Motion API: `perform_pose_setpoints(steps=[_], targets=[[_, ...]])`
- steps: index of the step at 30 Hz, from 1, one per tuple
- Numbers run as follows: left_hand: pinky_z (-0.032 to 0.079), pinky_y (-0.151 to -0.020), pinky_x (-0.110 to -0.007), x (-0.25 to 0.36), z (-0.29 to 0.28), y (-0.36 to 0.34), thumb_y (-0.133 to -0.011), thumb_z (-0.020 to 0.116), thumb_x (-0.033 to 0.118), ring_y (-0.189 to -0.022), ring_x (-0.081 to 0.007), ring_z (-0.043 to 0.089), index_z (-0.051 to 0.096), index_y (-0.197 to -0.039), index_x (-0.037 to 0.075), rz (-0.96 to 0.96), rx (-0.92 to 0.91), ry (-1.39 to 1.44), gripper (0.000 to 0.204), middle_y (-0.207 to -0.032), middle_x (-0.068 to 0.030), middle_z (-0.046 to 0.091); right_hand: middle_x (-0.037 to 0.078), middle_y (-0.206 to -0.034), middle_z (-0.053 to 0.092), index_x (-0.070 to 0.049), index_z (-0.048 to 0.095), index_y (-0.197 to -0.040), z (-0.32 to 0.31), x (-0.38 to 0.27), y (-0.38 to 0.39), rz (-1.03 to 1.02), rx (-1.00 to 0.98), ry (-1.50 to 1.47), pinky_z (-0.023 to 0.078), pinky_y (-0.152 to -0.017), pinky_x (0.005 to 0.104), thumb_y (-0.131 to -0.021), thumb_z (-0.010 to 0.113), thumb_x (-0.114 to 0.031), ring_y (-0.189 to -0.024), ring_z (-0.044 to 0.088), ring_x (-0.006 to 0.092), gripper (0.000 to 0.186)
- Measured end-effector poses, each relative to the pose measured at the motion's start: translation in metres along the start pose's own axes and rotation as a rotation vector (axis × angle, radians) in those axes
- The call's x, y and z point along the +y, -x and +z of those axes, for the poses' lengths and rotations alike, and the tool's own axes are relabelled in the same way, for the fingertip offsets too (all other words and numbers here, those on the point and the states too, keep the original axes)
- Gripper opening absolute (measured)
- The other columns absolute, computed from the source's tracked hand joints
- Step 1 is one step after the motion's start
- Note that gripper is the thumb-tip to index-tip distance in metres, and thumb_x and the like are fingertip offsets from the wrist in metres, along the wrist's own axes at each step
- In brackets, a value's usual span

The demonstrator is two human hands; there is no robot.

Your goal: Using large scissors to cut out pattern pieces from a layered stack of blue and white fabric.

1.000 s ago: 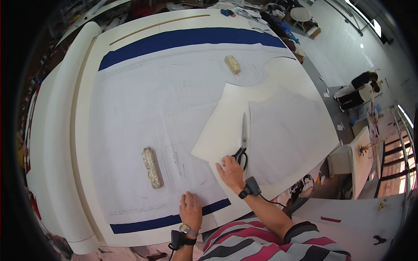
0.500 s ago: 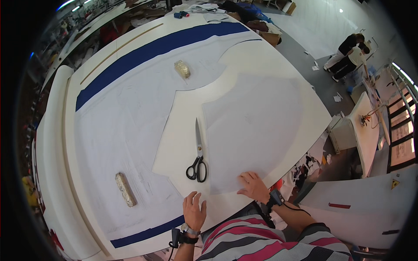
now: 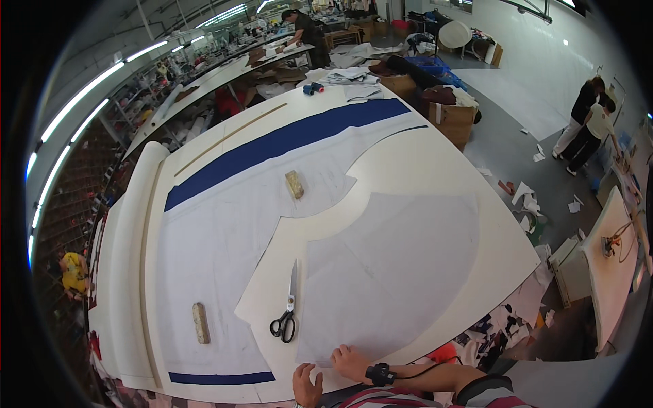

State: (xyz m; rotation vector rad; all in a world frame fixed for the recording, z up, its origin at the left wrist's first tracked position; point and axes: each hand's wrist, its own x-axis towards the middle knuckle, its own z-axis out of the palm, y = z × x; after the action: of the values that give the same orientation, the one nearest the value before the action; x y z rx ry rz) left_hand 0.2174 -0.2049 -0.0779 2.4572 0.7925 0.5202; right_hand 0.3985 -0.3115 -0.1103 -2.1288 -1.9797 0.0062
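A large cutting table [image 3: 476, 224] is seen from above, spread with white pattern paper [image 3: 224, 245] over blue fabric [image 3: 286, 139], of which a long band shows along the far edge and a short strip at the near edge. A curved piece has already been cut away from the paper: its cut edge runs in an arc from the middle of the table toward the far right corner, and a separated paper sheet [image 3: 394, 272] lies on the right half. How much cutting is left cannot be told.

The scissors [image 3: 287, 309] are laid down, shut, near the near edge, just beside the left edge of the separated sheet, and are held by neither hand. The right hand [image 3: 348, 360] is pressed flat, palm down, on the near edge of that sheet, grasping nothing. The left hand [image 3: 307, 387] rests at the table's near edge with fingers loosely spread, empty as well.

Two oblong weights are set on the paper: one [image 3: 200, 322] toward the near left corner, one [image 3: 294, 184] toward the far middle.
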Motion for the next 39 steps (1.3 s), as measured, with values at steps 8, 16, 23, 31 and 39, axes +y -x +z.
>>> perform_pose_setpoints(steps=[8, 16, 23, 31, 39], targets=[[0.053, -0.099, -0.047, 0.013, 0.003, -0.006, -0.085, 0.079, 0.009, -0.114, -0.041, 0.064, 0.068, -0.119, 0.001, -0.129, -0.077, -0.005, 0.037, -0.12, -0.0212, 0.068, 0.011, -0.081, 0.068, -0.004, 0.07, -0.084, 0.035, 0.013, -0.013, -0.073, 0.046, 0.092, 0.058, -0.052, 0.0431, -0.08, 0.067, -0.019, -0.079, 0.067, 0.0288, 0.016], [0.054, -0.097, -0.047, 0.017, -0.007, -0.016, -0.087, 0.075, 0.003, -0.113, -0.0392, 0.066, 0.068, -0.119, 0.001, -0.204, 0.107, 0.019, 0.033, -0.122, -0.0199, 0.068, 0.019, -0.079, 0.066, 0.0, 0.067, -0.092, -0.061, 0.072, -0.004, 0.26, 0.211, -0.622, 0.055, -0.064, 0.0458, -0.084, 0.067, -0.013, -0.077, 0.069, 0.0355, 0.016], [0.053, -0.099, -0.046, 0.022, -0.003, -0.018, -0.09, 0.072, 0.004, -0.115, -0.0399, 0.064, 0.067, -0.121, 0.0, -0.208, 0.082, 0.067, 0.031, -0.124, -0.0206, 0.066, 0.001, -0.074, 0.066, 0.002, 0.071, -0.094, -0.125, 0.188, 0.029, 0.736, 0.457, -1.275, 0.046, -0.059, 0.0323, -0.089, 0.074, -0.017, -0.065, 0.052, 0.0103, 0.02], [0.054, -0.098, -0.045, 0.025, 0.011, -0.015, -0.087, 0.074, 0.001, -0.113, -0.0381, 0.066, 0.068, -0.119, 0.0, -0.18, 0.046, 0.057, 0.032, -0.121, -0.0193, 0.069, 0.006, -0.095, 0.074, 0.006, 0.074, -0.106, -0.141, 0.35, 0.094, 1.005, 0.786, -1.341, 0.052, -0.077, 0.0307, -0.087, 0.073, -0.011, -0.082, 0.065, 0.0147, 0.026], [0.053, -0.098, -0.047, 0.032, 0.02, -0.02, -0.089, 0.073, 0.005, -0.113, -0.0412, 0.065, 0.067, -0.119, 0.001, -0.207, -0.042, 0.041, 0.031, -0.121, -0.0214, 0.067, 0.016, -0.108, 0.074, 0.011, 0.068, -0.117, -0.111, 0.443, 0.163, 1.184, 0.932, -1.273, 0.057, -0.086, 0.0347, -0.09, 0.071, -0.01, -0.094, 0.071, 0.0237, 0.034]])
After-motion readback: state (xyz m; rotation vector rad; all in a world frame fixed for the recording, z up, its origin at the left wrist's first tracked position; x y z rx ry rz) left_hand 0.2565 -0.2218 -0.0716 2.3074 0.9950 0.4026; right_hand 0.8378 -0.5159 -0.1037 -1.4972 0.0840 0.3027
